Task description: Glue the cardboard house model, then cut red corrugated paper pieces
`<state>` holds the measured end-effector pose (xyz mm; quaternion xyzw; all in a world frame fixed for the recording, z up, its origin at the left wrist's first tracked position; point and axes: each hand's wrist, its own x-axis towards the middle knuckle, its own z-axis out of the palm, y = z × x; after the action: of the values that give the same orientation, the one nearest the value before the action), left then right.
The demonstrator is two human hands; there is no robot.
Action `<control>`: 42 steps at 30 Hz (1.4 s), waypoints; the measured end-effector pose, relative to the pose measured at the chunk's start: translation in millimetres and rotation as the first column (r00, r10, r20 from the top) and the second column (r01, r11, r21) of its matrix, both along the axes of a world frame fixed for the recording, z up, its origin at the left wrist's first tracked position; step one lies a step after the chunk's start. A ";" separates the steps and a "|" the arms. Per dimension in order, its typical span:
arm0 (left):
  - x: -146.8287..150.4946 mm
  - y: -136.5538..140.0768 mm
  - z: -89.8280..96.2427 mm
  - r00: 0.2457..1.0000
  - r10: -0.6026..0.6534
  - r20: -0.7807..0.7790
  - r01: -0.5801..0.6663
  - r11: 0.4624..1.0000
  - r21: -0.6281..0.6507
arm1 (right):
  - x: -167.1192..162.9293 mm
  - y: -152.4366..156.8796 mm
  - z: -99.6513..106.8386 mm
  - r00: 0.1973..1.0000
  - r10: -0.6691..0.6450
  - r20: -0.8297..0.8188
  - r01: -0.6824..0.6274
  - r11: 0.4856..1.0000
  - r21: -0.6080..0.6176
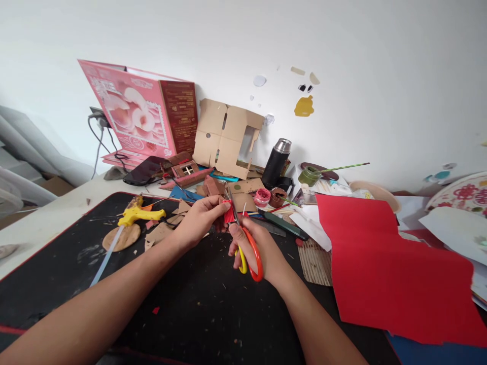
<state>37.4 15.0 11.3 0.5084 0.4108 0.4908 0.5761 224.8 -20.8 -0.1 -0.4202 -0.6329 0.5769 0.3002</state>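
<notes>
My left hand (203, 217) pinches a small red ribbed piece (229, 213), perhaps corrugated paper, between thumb and fingers. In my right hand (262, 246) is a pair of scissors (254, 253) with one orange and one yellow handle loop. The scissor blades point away from me and lie along the right side of the red piece. Whether the blades touch it I cannot tell. Both hands are above the black mat (213, 309). A tiny red scrap (155, 310) lies on the mat below my left forearm.
A yellow glue gun (140, 217) sits at left by a round wooden slice (124, 238). Behind stand cut cardboard (224, 134), a small house model (186, 170), a black thermos (276, 165) and paint jars (262, 197). Large red paper (395, 274) covers the right, near a green-handled knife (285, 224).
</notes>
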 end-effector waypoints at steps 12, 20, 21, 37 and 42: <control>2.2 -0.9 0.3 0.999 -0.039 0.011 0.039 0.999 -0.025 | -1.6 -1.5 1.3 0.999 -0.053 -0.002 0.052 0.998 -0.039; 2.9 -1.6 -2.0 0.999 -0.032 0.020 0.033 0.999 -0.038 | -2.5 -1.9 2.0 0.998 -0.057 0.034 0.059 0.998 -0.032; 2.8 -1.6 -2.2 0.999 -0.032 0.019 0.033 0.999 -0.039 | -2.6 -1.9 2.4 0.998 -0.056 0.037 0.058 0.998 -0.031; 3.4 -0.7 -3.2 0.999 -0.032 -0.012 0.032 0.999 -0.041 | -2.8 -1.2 -0.5 0.996 -0.059 0.061 0.062 0.997 -0.045; 2.9 -0.7 -4.3 1.000 -0.028 -0.014 0.028 0.999 -0.047 | -3.0 -1.4 2.8 0.996 -0.055 0.073 0.060 0.996 -0.059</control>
<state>40.3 14.3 7.0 0.5039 0.4191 0.4694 0.5917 221.9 -22.2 2.7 -0.4677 -0.6128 0.5717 0.2807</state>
